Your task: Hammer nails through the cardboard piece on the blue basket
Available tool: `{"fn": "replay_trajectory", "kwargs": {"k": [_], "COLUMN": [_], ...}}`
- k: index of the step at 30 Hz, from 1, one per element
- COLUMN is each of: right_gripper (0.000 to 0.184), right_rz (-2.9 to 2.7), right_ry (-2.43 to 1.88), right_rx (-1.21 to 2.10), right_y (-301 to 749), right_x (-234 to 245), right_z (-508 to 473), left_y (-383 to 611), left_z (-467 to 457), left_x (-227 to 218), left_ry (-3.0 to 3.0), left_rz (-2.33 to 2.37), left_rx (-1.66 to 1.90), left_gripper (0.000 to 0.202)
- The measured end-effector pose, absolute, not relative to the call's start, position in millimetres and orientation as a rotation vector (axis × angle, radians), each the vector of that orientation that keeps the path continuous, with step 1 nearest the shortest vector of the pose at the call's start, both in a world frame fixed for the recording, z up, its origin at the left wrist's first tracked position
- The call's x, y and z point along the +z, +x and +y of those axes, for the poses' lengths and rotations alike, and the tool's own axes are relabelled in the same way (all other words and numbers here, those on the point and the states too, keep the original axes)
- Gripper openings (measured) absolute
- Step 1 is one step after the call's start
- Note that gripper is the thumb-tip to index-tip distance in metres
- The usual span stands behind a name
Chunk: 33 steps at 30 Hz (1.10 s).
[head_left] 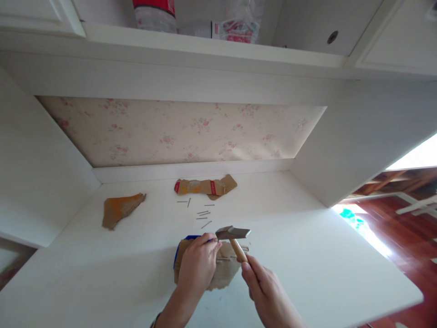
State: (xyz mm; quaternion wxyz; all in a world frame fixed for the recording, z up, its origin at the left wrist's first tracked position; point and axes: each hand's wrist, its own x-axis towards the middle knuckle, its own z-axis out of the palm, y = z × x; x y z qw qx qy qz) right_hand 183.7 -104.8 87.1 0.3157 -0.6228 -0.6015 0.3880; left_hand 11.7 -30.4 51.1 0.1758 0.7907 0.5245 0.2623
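Your right hand (264, 287) is wrapped firmly around the pale wooden handle of a small hammer with a grey metal head (233, 233), low on the handle, so the head hangs just above the near middle of the white desk (307, 255). Right beside that head, your left hand (198, 266) rests on a torn piece of brown cardboard with a blue edge (228, 269), its fingertips pinched together close to the hammer's face; whatever they pinch is too small to make out. The cardboard lies flat under both hands. Just behind it, a handful of thin grey nails (203, 214) lie scattered on the desk. Farther back, against the rear ledge, sits a crumpled strip of brown cardboard with red bands (205, 187), and well off to the left an orange-brown cardboard scrap (121, 208). Pale floral wallpaper (177, 132) covers the back panel, and on the shelf above stands a clear plastic bottle with a red label (155, 13).
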Motion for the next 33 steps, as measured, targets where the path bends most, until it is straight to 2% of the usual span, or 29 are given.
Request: {"fn": "replay_trajectory", "kwargs": {"k": [12,22,28,33], "right_gripper": [0.039,0.042,0.038,0.043], "right_rz": [-1.575,-1.572,-1.575,-1.650], "right_ry": [-1.652,-1.655,-1.639,-1.655], "right_rx": [1.046,0.997,0.949,0.987], "right_y": [180.3,181.2,183.3,184.4], "right_x": [86.9,82.2,81.5,81.3], "right_z": [-103.4,-106.7,-109.0,-108.1], "left_y": [13.6,13.9,13.2,13.3], "left_z": [-33.0,-32.7,-32.0,-30.6], "left_x": [56.3,56.3,52.7,51.0], "left_ry": [2.179,2.176,2.205,2.166], "left_rz": [1.555,1.588,1.557,1.624], "left_rx": [0.730,0.677,0.713,0.682], "left_gripper": [0.028,0.024,0.019,0.016]}}
